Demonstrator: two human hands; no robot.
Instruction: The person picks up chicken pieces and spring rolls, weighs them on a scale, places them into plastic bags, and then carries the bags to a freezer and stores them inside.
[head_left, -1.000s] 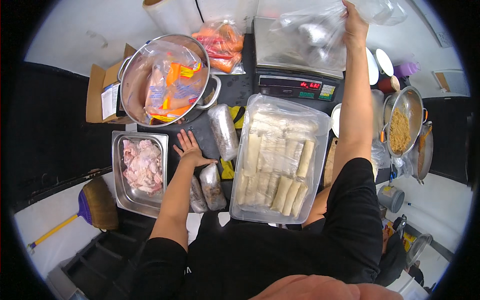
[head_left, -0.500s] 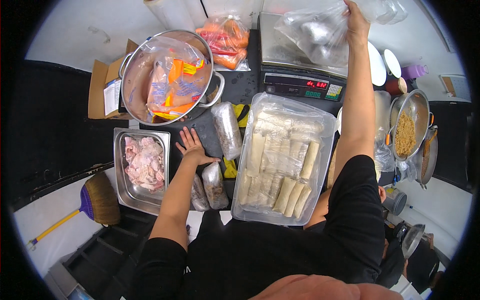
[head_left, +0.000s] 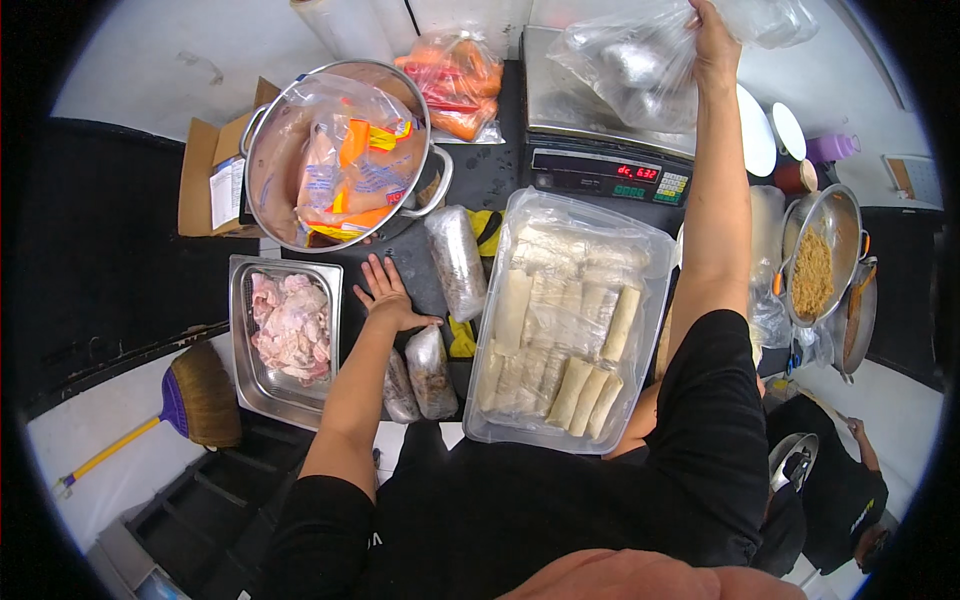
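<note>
The right hand (head_left: pixel 712 45) is still gripping the clear plastic bag (head_left: pixel 640 65) above the digital scale (head_left: pixel 600 120) at one o'clock; the left hand (head_left: pixel 385 300) stays flat, fingers spread, on the black counter (head_left: pixel 500 180).

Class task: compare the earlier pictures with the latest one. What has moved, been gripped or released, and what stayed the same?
Nothing visibly changed. The right hand still holds the clear plastic bag above the steel scale, and the left hand still rests flat on the dark counter.
</note>
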